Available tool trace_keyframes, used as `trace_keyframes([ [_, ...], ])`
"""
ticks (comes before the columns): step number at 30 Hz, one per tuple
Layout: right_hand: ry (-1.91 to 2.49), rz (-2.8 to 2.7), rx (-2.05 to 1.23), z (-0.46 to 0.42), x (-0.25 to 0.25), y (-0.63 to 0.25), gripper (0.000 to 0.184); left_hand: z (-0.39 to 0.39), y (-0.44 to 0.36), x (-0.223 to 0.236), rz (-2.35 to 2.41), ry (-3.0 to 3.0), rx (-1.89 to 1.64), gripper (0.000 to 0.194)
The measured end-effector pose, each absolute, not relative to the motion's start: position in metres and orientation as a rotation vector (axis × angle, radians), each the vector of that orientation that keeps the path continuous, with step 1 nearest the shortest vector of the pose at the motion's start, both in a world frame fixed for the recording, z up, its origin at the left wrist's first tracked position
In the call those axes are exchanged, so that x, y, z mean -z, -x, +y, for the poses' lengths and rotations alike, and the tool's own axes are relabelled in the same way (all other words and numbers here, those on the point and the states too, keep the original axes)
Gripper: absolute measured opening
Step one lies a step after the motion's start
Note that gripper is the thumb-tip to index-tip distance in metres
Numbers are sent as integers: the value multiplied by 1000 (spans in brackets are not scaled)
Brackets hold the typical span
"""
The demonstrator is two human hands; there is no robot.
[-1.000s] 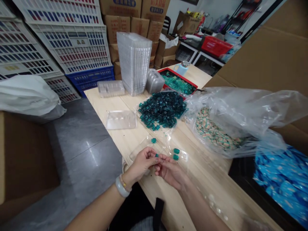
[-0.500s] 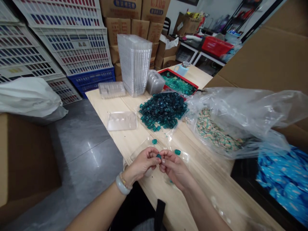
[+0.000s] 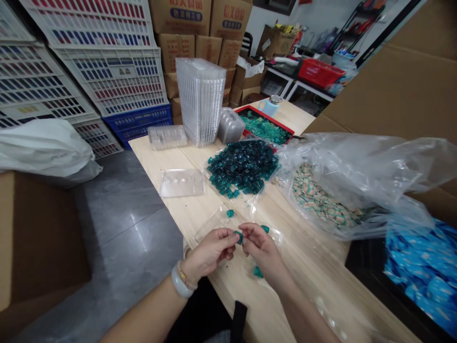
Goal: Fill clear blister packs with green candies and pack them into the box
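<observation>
My left hand point(image 3: 213, 250) pinches a small green candy point(image 3: 238, 237) between thumb and fingertips. My right hand point(image 3: 263, 252) is at the candy's other side, its thumb and fingers curled in against it. Under and beyond the hands lies a clear plastic tray point(image 3: 210, 223). Another green candy point(image 3: 230, 213) sits on it, and one more point(image 3: 264, 229) is partly hidden behind my right fingers. Below my right hand, a further green piece point(image 3: 258, 272) rests by the wrist. A heap of dark green candies point(image 3: 243, 166) lies on plastic beyond.
A clear tray point(image 3: 182, 183) lies at the left table edge. A tall stack of clear trays point(image 3: 200, 102) stands behind it. To the right are a plastic bag of patterned wrappers point(image 3: 321, 197) and blue packets point(image 3: 421, 271). A red-rimmed tray point(image 3: 266, 125) and a blue mug point(image 3: 270, 105) stand farther back.
Both hands stay together while the candy between them has turned and shows more. My right fingers have loosened and spread slightly. A green piece now shows below my right hand. The view has tilted up slightly.
</observation>
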State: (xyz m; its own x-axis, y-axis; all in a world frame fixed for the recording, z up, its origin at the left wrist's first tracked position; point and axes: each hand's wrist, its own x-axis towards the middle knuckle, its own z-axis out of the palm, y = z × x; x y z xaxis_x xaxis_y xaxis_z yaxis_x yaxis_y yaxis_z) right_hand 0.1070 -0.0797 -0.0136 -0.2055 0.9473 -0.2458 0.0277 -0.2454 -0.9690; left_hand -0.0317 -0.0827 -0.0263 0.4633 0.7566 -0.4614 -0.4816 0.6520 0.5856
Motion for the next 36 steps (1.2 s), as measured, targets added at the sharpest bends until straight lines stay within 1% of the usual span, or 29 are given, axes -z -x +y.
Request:
trace_keyframes([
  [2,1275,-1432,-1429,-82,12,-106,20,-83,30,28,788,-420,-818,37],
  [5,1283,-1649,-1217,-86,13,-104,16,-85,30,34,836,-491,-817,39],
  [7,1312,-1703,-1134,-88,17,-101,12,-86,32,39,937,-618,-832,39],
  [10,1397,-1755,-991,-84,26,-96,11,-86,41,44,1183,-972,-904,37],
  [13,1513,-1873,-779,-70,38,-92,14,-84,51,48,1437,-1452,-996,18],
  [14,1551,-1939,-720,-64,43,-89,16,-84,53,51,1495,-1596,-983,16],
  [17,1670,-2150,-598,-49,55,-81,19,-83,55,62,1567,-1862,-828,23],
  [22,1728,-2241,-573,-43,65,-77,19,-82,53,70,1590,-1927,-737,25],
  [26,1639,-2181,-636,-48,64,-91,21,-80,52,57,1630,-1887,-680,26],
  [30,1583,-2094,-511,-37,55,-99,20,-71,41,48,1734,-1936,-668,24],
  [33,1630,-2294,-510,-19,49,-94,15,-61,30,53,1844,-1980,-552,15],
  [36,1619,-2537,-538,-6,44,-88,12,-55,25,62,1870,-2027,-489,17],
])
